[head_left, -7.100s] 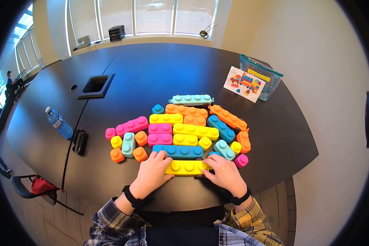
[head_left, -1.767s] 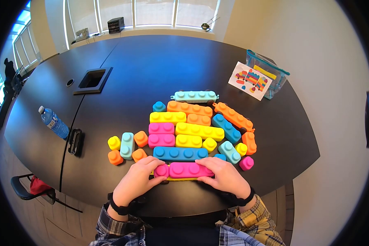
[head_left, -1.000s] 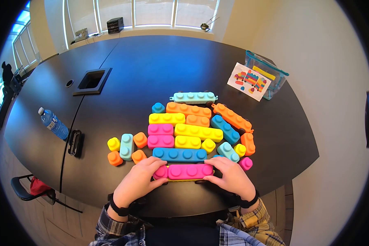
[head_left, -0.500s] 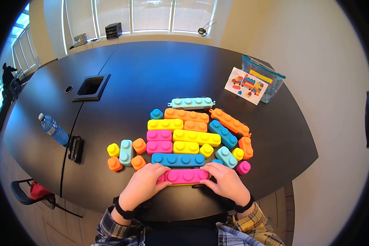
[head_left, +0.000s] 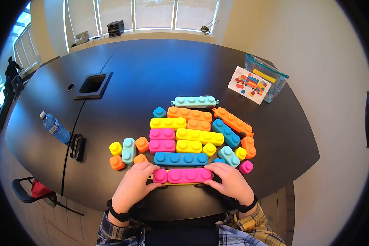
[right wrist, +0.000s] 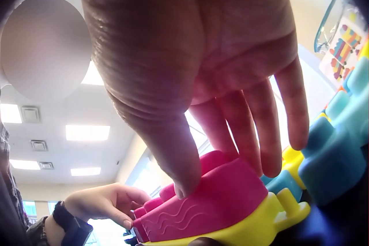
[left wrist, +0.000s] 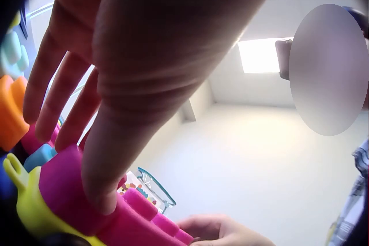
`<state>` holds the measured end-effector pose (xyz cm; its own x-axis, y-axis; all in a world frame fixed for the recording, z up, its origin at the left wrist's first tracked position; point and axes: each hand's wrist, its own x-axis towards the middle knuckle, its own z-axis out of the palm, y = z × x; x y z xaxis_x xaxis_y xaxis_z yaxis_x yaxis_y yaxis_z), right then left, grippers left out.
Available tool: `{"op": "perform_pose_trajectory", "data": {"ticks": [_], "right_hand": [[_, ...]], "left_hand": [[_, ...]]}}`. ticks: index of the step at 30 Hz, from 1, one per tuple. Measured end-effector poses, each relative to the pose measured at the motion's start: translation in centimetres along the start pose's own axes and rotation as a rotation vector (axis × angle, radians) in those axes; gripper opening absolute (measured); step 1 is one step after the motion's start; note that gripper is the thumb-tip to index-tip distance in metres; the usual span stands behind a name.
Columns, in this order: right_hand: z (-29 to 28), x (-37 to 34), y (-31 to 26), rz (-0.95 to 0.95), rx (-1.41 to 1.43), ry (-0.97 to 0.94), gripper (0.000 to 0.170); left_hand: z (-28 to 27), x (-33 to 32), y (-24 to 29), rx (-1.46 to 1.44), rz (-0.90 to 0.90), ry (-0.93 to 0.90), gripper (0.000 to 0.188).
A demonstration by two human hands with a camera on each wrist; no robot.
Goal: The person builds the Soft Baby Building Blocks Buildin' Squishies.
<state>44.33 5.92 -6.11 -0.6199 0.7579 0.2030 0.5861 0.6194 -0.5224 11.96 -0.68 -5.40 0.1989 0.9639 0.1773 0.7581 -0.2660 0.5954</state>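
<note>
Blue bottle [head_left: 55, 128] on dark table [head_left: 147, 69]

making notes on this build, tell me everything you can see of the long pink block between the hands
The long pink block is smooth with rounded edges, apparently rubbery plastic, with three round studs facing up and wavy lines on its near side. It lies level, lengthwise on top of the yellow wheeled base, to the right of the short pink block. The right-hand grip pinches its right end.

Left sleeve [head_left: 118, 232] navy-grey plaid; right sleeve [head_left: 254, 223] yellow-and-dark plaid; black band [head_left: 119, 216] on each wrist; dark top [head_left: 180, 237] between.
</note>
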Motion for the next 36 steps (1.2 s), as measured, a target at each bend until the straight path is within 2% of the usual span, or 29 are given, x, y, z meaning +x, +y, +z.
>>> {"op": "perform_pose_trajectory", "data": {"ticks": [10,12,14,15,16,18,21,23,26,30,33,35,36], "right_hand": [[0.2,-0.2,-0.5,-0.001,-0.015,0.043,0.043],[0.1,-0.1,-0.5,0.002,-0.013,0.037,0.044],[0.0,-0.1,-0.5,0.001,-0.012,0.037,0.043],[0.1,0.0,-0.5,0.003,-0.01,0.038,0.043],[0.1,-0.1,-0.5,0.001,-0.01,0.037,0.043],[0.1,-0.1,-0.4,0.004,-0.009,0.034,0.043],[0.1,-0.2,-0.7,0.008,-0.011,0.039,0.043],[0.2,-0.4,-0.8,0.011,-0.021,0.045,0.044],[0.2,-0.5,-0.8,0.006,-0.046,0.054,0.044],[0.3,-0.6,-0.8,-0.014,-0.065,0.065,0.043],[0.4,-0.6,-0.8,-0.005,-0.066,0.06,0.044],[0.2,-0.7,-0.7,-0.007,-0.066,0.057,0.044],[0.2,-0.7,-0.6,-0.006,-0.065,0.053,0.044]], "left_hand": [[-0.1,0.1,0.0,-0.086,-0.035,-0.008,0.037],[-0.7,0.3,-1.2,-0.057,0.068,-0.032,0.039],[-2.7,0.6,-2.3,-0.156,-0.059,0.08,0.041],[-3.6,1.0,-3.6,-0.138,-0.205,0.134,0.04],[-4.3,1.3,-5.1,-0.092,-0.12,0.294,0.036],[-5.5,1.5,-8.2,0.06,-0.194,0.349,0.034],[-6.5,1.6,-11.1,0.091,-0.232,0.268,0.034],[-6.5,1.8,-12.5,0.085,-0.327,0.154,0.032],[-6.4,1.9,-13.2,0.1,-0.337,0.128,0.029],[-6.3,2.1,-13.4,0.133,-0.332,0.148,0.027],[-6.8,2.1,-13.1,0.122,-0.428,0.118,0.028],[-7.3,1.8,-12.4,0.305,-0.308,0.215,0.029],[-7.4,1.7,-11.7,0.307,-0.31,0.216,0.029]]}}
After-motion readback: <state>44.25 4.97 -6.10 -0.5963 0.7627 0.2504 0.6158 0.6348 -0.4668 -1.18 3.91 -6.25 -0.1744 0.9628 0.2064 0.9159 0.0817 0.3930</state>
